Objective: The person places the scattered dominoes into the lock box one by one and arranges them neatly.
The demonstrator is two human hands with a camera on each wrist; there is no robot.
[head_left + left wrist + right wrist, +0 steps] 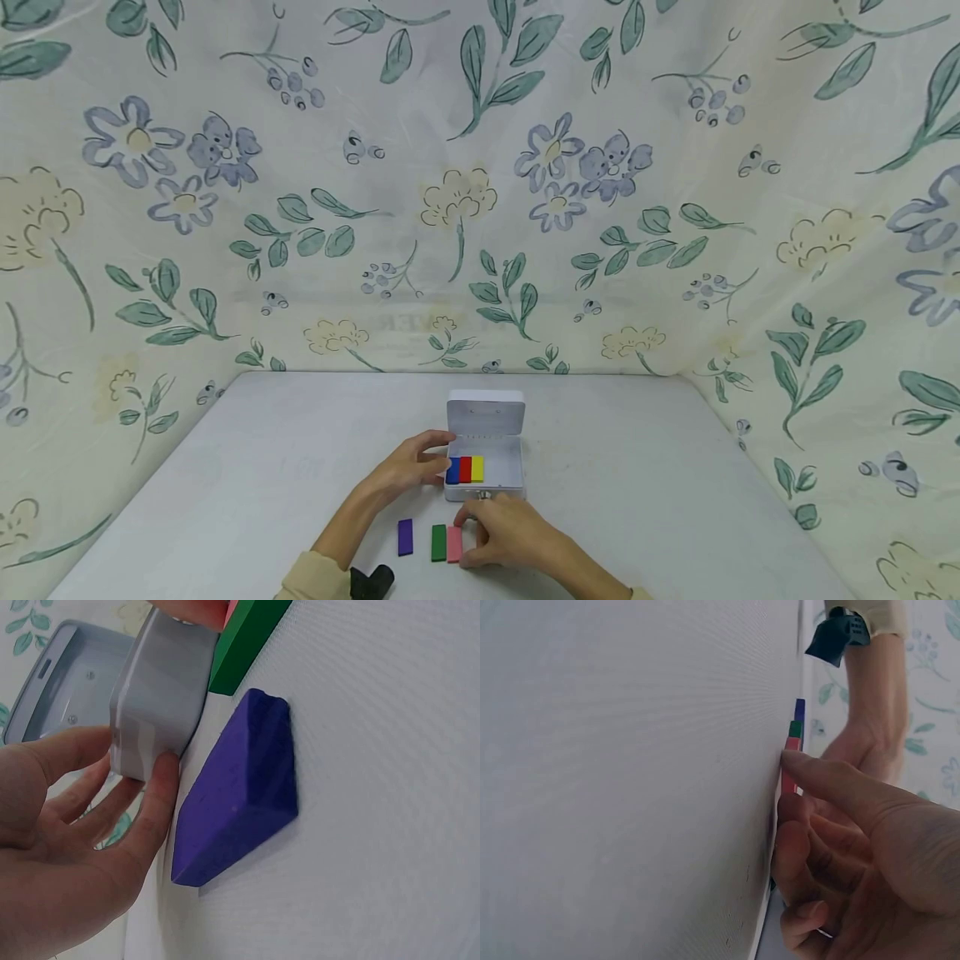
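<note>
A small white hinged box (pixel 503 460) stands on the table with its lid (pixel 486 414) raised. Blue (pixel 453 471), red (pixel 466 469) and yellow (pixel 477 468) blocks lie side by side in its left part. My left hand (pixel 408 463) grips the box's left end, fingertips and thumb against its wall. In front of the box, my right hand (pixel 510 533) pinches a pink block (pixel 454 543) between thumb and finger at its two ends. That block lies against a green block (pixel 438 543). Farther left lies a purple block (pixel 232 787), apart from both.
The white table (pixel 637 475) reaches back to a floral cloth (pixel 465 208) that hangs behind and along the sides. A dark wrist-worn device (pixel 371 582) is at the left forearm, close to the front of the view.
</note>
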